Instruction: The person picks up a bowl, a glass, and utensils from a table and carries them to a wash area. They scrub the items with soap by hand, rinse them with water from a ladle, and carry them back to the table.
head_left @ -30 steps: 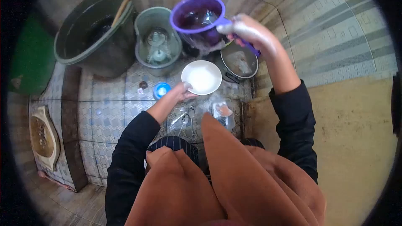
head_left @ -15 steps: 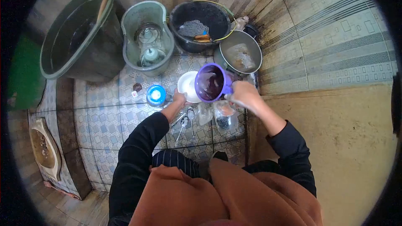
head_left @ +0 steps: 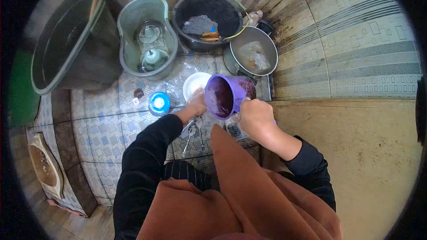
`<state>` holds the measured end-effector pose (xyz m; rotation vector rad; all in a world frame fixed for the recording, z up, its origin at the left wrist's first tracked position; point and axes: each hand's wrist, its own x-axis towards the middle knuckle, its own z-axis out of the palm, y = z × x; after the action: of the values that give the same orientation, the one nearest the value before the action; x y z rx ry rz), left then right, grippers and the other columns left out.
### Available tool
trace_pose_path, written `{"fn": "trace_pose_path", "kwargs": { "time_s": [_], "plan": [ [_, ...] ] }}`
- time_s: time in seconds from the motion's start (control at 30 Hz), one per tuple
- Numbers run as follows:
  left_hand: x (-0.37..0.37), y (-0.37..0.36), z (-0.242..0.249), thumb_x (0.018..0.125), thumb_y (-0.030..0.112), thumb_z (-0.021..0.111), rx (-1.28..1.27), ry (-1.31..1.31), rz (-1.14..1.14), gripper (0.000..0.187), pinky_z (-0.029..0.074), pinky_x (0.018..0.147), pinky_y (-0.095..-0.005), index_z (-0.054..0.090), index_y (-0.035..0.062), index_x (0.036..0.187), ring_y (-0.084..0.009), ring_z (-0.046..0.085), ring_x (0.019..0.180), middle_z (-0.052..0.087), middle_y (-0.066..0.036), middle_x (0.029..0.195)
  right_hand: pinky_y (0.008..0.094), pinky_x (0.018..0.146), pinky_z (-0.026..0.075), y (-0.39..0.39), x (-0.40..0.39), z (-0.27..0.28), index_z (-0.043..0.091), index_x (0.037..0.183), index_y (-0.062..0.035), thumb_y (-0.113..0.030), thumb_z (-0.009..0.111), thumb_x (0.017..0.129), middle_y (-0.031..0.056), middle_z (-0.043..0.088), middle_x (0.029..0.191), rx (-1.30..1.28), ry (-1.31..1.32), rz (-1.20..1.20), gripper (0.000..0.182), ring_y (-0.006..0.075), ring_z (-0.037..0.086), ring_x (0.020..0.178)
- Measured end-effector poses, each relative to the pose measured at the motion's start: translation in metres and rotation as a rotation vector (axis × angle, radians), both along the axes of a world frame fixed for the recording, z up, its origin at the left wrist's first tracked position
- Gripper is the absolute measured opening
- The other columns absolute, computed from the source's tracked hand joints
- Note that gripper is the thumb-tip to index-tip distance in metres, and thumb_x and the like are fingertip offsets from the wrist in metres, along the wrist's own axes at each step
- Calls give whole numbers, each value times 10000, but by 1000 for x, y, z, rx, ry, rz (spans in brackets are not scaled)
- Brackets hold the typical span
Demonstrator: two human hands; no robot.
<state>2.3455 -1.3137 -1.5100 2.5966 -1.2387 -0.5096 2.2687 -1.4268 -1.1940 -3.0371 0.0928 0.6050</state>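
My right hand (head_left: 258,118) is closed around the handle of a purple water dipper (head_left: 242,90), tilted with its mouth facing left toward the white bowl (head_left: 192,82). The bowl rests low over the tiled floor, just left of the dipper. My left hand (head_left: 195,105) reaches over the bowl's near side, its fingers blurred and overlapping the white inside; whether they grip the bowl I cannot tell. Below that hand, metal spoons (head_left: 188,138) lie on the tiles. A round blue tub (head_left: 159,103) stands to the left.
Along the back are a big grey-green tub (head_left: 89,69) with a stick, a pale green basin (head_left: 125,58), a black bucket (head_left: 178,40) and a metal pot (head_left: 231,64). Brown cloth (head_left: 227,160) hangs in front, partly covering a clear container (head_left: 233,130). A squat toilet (head_left: 46,164) is at left.
The dipper has tipped further and come a little nearer, its side now showing. My left hand has shifted from the bowl's lower left edge to over its near side. The brown cloth has swung up.
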Motion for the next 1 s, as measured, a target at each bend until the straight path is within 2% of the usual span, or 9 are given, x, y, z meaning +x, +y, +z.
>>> {"fn": "trace_pose_path", "kwargs": {
  "time_s": [0.03, 0.1, 0.17, 0.2, 0.3, 0.4, 0.5, 0.6, 1.0],
  "plan": [
    [13, -7, -25, 724, 253, 427, -16, 359, -308, 536, 193, 971, -423, 359, -64, 1151, -351, 214, 1188, 274, -244, 1246, 390, 551, 462, 1, -1, 3, 548, 655, 21, -213, 578, 657, 209, 557, 614, -13, -21, -20, 235, 342, 572, 605],
    [18, -14, -80, 708, 285, 448, 182, 458, -175, 535, 222, 955, -409, 391, -27, 1139, -324, 253, 1171, 324, -181, 1239, 389, 539, 462, 1, -2, 9, 542, 652, 21, -203, 579, 652, 206, 553, 601, -24, -41, -43, 227, 343, 570, 588],
    [2, -23, -107, 724, 320, 440, -235, -221, -33, 513, 242, 933, -410, 408, 24, 1142, -335, 277, 1149, 346, -152, 1226, 395, 533, 459, -2, -3, 14, 536, 657, 22, -156, 573, 633, 200, 551, 589, -56, -28, -63, 184, 343, 567, 575],
    [9, -9, -11, 731, 390, 427, -413, 66, -243, 568, 239, 923, -428, 383, 20, 1160, -384, 245, 1152, 310, -184, 1240, 395, 533, 459, -3, -4, 15, 536, 657, 22, -156, 573, 633, 200, 551, 589, -59, -29, -69, 184, 343, 567, 575],
    [5, -11, 25, 732, 434, 418, 173, -41, 92, 595, 241, 916, -430, 370, 45, 1180, -367, 249, 1157, 299, -200, 1240, 397, 518, 457, -5, -6, 19, 528, 651, 26, -115, 561, 618, 205, 548, 583, -73, -87, -64, 148, 344, 566, 564],
    [10, -14, 56, 745, 437, 405, 242, 176, 83, 584, 238, 920, -437, 325, 111, 1222, -328, 238, 1174, 278, -183, 1263, 397, 506, 455, -4, -9, 20, 521, 649, 29, -89, 547, 617, 211, 546, 581, -57, -106, -53, 125, 343, 566, 559],
    [12, -19, 19, 732, 407, 440, 68, 252, 256, 576, 240, 915, -460, 328, 135, 1227, -319, 275, 1153, 319, -180, 1233, 395, 505, 454, -1, -7, 15, 519, 653, 34, -88, 545, 621, 216, 544, 581, -60, -139, -67, 129, 347, 563, 556],
    [20, -20, 27, 679, 294, 572, -138, -497, 292, 542, 313, 861, -403, 403, 44, 1130, -259, 378, 1072, 390, -128, 1166, 402, 527, 455, -1, -5, 13, 527, 655, 32, -113, 552, 628, 215, 547, 590, -31, -137, -97, 150, 349, 564, 570],
    [72, -20, 30, 699, 333, 560, -257, -82, 711, 263, 437, 641, -397, 552, 128, 864, -273, 537, 786, 566, -65, 889, 368, 548, 469, 2, 17, 29, 559, 621, 8, -30, 531, 583, 192, 566, 601, -132, -233, -211, 60, 317, 585, 593]
  ]
}}
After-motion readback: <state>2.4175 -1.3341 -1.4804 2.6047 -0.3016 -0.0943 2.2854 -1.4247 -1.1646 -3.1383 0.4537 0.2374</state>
